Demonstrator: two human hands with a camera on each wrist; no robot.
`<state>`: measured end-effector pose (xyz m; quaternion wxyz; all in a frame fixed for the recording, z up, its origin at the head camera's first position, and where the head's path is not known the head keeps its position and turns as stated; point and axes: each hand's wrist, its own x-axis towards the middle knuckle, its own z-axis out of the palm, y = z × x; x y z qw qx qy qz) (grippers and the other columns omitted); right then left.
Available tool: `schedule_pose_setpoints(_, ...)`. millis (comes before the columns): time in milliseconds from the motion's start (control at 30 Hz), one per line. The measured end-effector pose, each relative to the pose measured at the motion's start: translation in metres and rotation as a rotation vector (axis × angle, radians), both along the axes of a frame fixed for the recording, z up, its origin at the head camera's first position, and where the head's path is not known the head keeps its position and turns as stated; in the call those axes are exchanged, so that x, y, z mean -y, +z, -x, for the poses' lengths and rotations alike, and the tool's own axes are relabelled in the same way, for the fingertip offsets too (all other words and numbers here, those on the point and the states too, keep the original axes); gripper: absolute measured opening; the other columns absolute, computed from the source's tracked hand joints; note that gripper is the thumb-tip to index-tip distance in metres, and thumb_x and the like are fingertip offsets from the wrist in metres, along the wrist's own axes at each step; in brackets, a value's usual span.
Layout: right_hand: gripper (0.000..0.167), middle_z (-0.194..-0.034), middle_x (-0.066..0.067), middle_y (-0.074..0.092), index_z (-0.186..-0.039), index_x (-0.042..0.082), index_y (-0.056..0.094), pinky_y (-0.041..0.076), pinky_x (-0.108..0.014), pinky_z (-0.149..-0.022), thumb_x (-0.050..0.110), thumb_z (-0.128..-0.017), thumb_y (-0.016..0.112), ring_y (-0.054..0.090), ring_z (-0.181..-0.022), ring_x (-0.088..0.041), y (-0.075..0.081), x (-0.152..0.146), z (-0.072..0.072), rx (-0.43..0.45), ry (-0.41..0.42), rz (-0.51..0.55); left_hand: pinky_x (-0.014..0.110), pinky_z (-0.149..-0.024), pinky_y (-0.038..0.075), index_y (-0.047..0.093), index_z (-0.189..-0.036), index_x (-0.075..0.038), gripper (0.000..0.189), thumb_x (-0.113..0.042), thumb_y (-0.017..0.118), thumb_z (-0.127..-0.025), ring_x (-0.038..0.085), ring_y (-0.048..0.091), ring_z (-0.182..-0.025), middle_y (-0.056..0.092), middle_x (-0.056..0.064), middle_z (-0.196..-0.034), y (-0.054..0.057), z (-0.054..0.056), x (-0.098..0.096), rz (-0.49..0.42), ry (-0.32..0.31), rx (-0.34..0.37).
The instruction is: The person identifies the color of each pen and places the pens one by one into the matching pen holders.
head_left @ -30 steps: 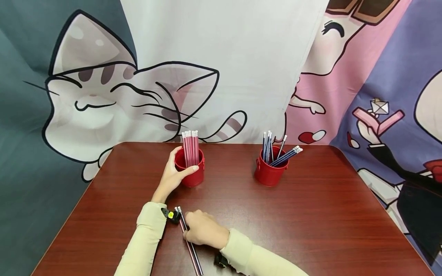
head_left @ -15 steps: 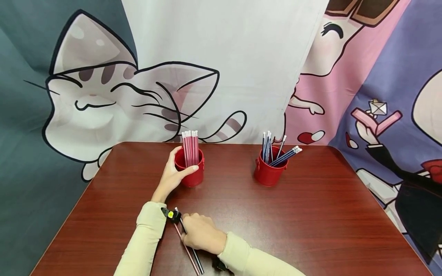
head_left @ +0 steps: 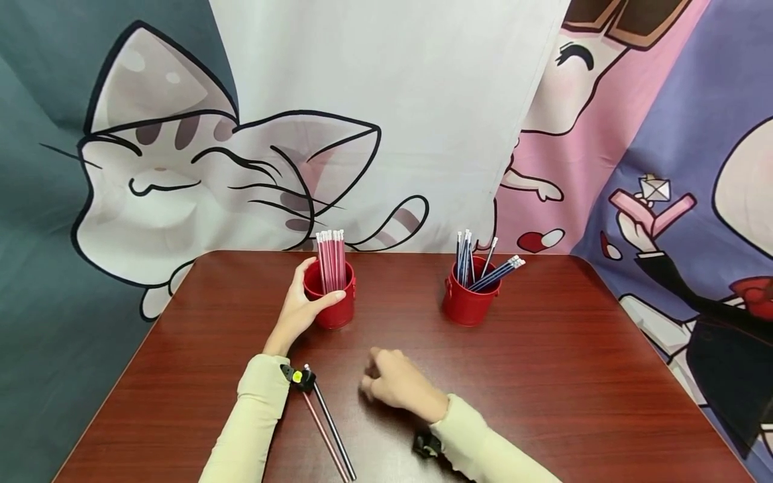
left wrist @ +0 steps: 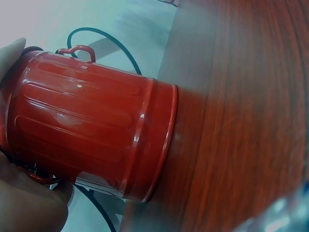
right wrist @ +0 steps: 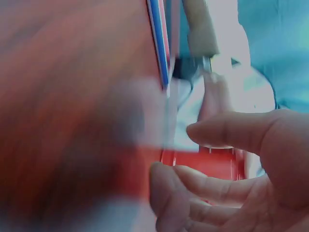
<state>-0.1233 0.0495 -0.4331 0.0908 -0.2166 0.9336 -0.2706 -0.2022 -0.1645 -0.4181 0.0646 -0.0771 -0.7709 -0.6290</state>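
Observation:
My left hand (head_left: 297,314) grips the left red bucket (head_left: 334,312) near its rim, thumb in front and fingers at the side. Several pink pencils (head_left: 331,263) stand upright in it, white ends up. In the left wrist view, the ribbed bucket wall (left wrist: 87,116) fills the left half, with fingers at its top end. My right hand (head_left: 401,384) is over the table with fingers loosely bent, holding nothing. Left of it lie a pink pencil (head_left: 323,429) and a dark blue pencil (head_left: 335,429), slightly spread apart; their far ends are partly hidden by the left wrist camera.
Another red bucket (head_left: 468,308) stands at the back right. Several blue pencils (head_left: 465,258) are in it, some leaning right over its rim. The brown table (head_left: 543,376) ends at the back against a cartoon-printed cloth (head_left: 459,121).
My right hand has separated the two pencils on the table, let go of them and moved right, away from them. My left hand stays on its bucket.

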Motion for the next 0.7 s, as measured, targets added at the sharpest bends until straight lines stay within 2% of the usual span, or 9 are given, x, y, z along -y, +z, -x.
schedule_pose_setpoints(200, 0.013, -0.068, 0.008, 0.056, -0.086, 0.013, 0.058, 0.044, -0.026, -0.057, 0.022, -0.078, 0.065, 0.053, -0.064, -0.007, 0.006, -0.045, 0.021, -0.055, -0.11, 0.121, 0.047, -0.091, 0.044, 0.023, -0.141, -0.015, 0.083, -0.025, 0.074, -0.076, 0.028, 0.036, -0.123, 0.039, 0.011, -0.135, 0.0, 0.001, 0.003, 0.005, -0.004, 0.002)
schedule_pose_setpoints(300, 0.013, -0.071, 0.005, 0.058, -0.084, 0.012, 0.059, 0.044, -0.026, -0.059, 0.021, -0.078, 0.067, 0.053, -0.064, -0.009, 0.013, -0.069, 0.032, -0.04, -0.167, 0.167, 0.047, -0.09, 0.045, 0.023, -0.141, -0.016, 0.083, -0.025, 0.074, -0.076, 0.028, 0.036, -0.123, 0.039, 0.011, -0.135, 0.0, 0.0, 0.004, 0.007, -0.002, 0.01)
schedule_pose_setpoints(467, 0.017, -0.066, 0.002, 0.059, -0.081, 0.012, 0.06, 0.043, -0.028, -0.057, 0.027, -0.08, 0.068, 0.054, -0.062, -0.011, 0.025, -0.114, 0.05, 0.046, -0.242, 0.139, 0.046, -0.09, 0.045, 0.022, -0.142, -0.014, 0.084, -0.025, 0.074, -0.076, 0.029, 0.036, -0.123, 0.038, 0.012, -0.136, 0.001, -0.002, 0.002, 0.01, -0.007, 0.018)
schedule_pose_setpoints(567, 0.025, -0.066, -0.003, 0.062, -0.084, 0.009, 0.06, 0.044, -0.028, -0.058, 0.033, -0.081, 0.067, 0.059, -0.062, -0.015, 0.032, -0.14, 0.058, 0.103, -0.238, 0.112, 0.047, -0.089, 0.045, 0.022, -0.141, -0.013, 0.084, -0.024, 0.074, -0.076, 0.03, 0.036, -0.123, 0.038, 0.013, -0.135, 0.0, -0.002, 0.001, 0.007, -0.005, 0.013)
schedule_pose_setpoints(700, 0.035, -0.07, -0.009, 0.064, -0.087, 0.006, 0.061, 0.042, -0.029, -0.062, 0.041, -0.082, 0.065, 0.06, -0.068, -0.021, 0.042, -0.171, 0.068, 0.137, -0.253, 0.086, 0.046, -0.089, 0.046, 0.022, -0.142, -0.016, 0.086, -0.026, 0.075, -0.075, 0.027, 0.036, -0.123, 0.039, 0.009, -0.135, -0.009, 0.004, 0.003, -0.001, -0.003, 0.015)
